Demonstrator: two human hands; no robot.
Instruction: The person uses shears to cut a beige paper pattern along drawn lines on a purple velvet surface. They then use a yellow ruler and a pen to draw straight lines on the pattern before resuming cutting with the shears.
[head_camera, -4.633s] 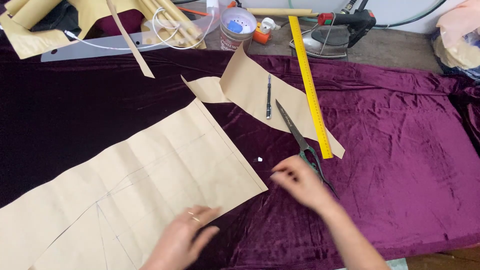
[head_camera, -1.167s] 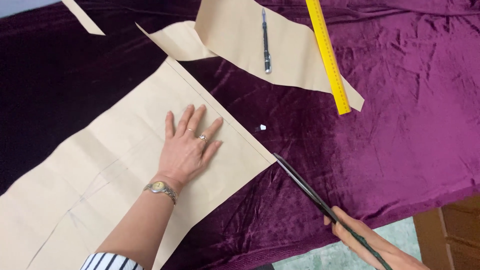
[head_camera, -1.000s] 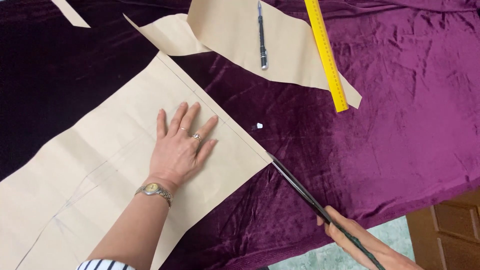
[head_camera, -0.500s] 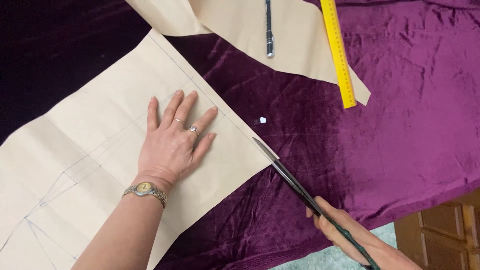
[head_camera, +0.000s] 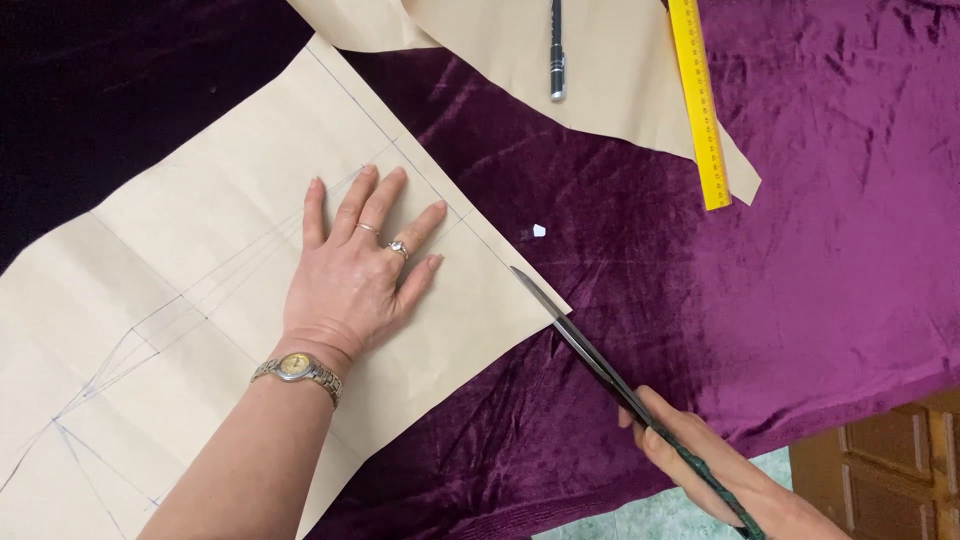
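— Head view first: where does the left hand (head_camera: 355, 285) sit?

— It lies flat, palm down, on the pattern paper (head_camera: 190, 300), fingers spread wide and gripping nothing. Two rings show on the fingers, and a watch (head_camera: 297, 368) circles the wrist. The fingertips stop just short of the paper's right edge, near its lower right corner.

— And the right hand (head_camera: 715, 470)?

— It is low at the right, partly cut off by the frame's bottom edge. Its fingers are curled tight around the dark handles of the scissors (head_camera: 590, 350). The long blades run up and to the left from the hand, and their tip touches the paper's edge just beside that corner. Whether the blades are parted cannot be told; they read as one thin line.

— What does the paper rest on?

— On purple velvet (head_camera: 830, 280) that covers most of the view. The paper is tan, creased, and carries thin pen lines that fan out from a point at its lower left.

— Anything else nearby?

— A second paper piece (head_camera: 610, 90) lies at the top, well apart from the hands. A pen (head_camera: 556, 45) rests on it, pointing down, and a yellow ruler (head_camera: 697, 100) lies across its right side. A small white scrap (head_camera: 539, 231) sits on the velvet between the two papers, near the scissor tip. At the lower right, past the cloth's edge, a brown wooden panel (head_camera: 885, 465) and a strip of pale floor (head_camera: 640, 510) show.
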